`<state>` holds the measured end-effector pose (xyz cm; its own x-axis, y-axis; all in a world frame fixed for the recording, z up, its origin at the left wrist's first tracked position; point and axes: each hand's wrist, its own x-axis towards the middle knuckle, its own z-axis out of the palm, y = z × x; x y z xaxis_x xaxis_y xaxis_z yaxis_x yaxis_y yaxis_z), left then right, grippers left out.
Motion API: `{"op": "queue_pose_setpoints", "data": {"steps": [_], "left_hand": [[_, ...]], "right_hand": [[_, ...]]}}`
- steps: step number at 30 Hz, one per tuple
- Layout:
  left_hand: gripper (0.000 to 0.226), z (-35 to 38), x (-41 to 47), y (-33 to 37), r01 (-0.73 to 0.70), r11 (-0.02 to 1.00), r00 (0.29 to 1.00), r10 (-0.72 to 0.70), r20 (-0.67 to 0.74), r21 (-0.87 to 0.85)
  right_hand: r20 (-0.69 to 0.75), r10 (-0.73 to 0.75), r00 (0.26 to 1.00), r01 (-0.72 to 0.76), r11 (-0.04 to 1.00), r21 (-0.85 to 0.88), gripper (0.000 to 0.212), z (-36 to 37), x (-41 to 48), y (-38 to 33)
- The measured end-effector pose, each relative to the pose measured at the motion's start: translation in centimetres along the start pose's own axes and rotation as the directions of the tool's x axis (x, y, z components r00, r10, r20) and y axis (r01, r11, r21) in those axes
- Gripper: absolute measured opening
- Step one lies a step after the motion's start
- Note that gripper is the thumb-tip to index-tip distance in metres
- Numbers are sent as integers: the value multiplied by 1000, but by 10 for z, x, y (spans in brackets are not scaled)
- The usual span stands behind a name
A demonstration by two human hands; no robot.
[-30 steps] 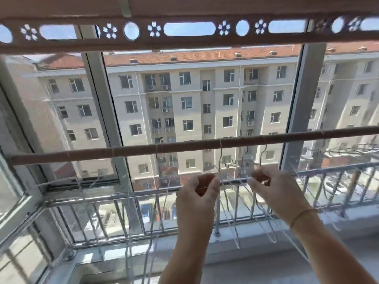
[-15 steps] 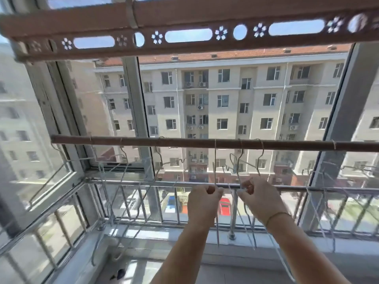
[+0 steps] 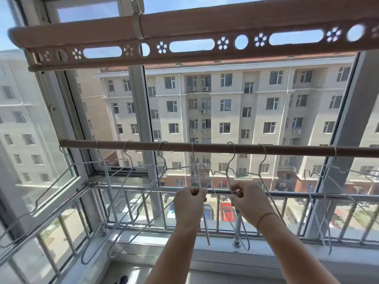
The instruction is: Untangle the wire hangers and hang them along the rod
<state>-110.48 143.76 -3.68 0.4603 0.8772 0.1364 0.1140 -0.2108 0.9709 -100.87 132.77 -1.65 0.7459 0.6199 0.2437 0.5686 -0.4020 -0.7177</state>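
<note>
1. Left hand [image 3: 189, 203] pinches a wire hanger [image 3: 198, 181] hooked over the rod [image 3: 205, 147].
2. Right hand [image 3: 251, 202] grips a neighbouring hanger [image 3: 230, 173], also hooked there.
3. Further hangers [image 3: 131, 181] hang along the rod's left stretch.

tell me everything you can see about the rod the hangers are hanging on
The rod is a thin, round, brownish pole running level across the window, below the perforated rail. Its left end is bare; the right runs out of frame. Several wire hangers hook over it. Neither hand touches it.
</note>
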Motion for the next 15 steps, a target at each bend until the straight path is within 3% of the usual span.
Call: {"op": "queue_pose_setpoints", "data": {"steps": [15], "left_hand": [[15,-4,3,-6,-36,999,999,36,3,-5]], "right_hand": [[-6,5,1000,-5,1000,14,17,3,1,-1]]}}
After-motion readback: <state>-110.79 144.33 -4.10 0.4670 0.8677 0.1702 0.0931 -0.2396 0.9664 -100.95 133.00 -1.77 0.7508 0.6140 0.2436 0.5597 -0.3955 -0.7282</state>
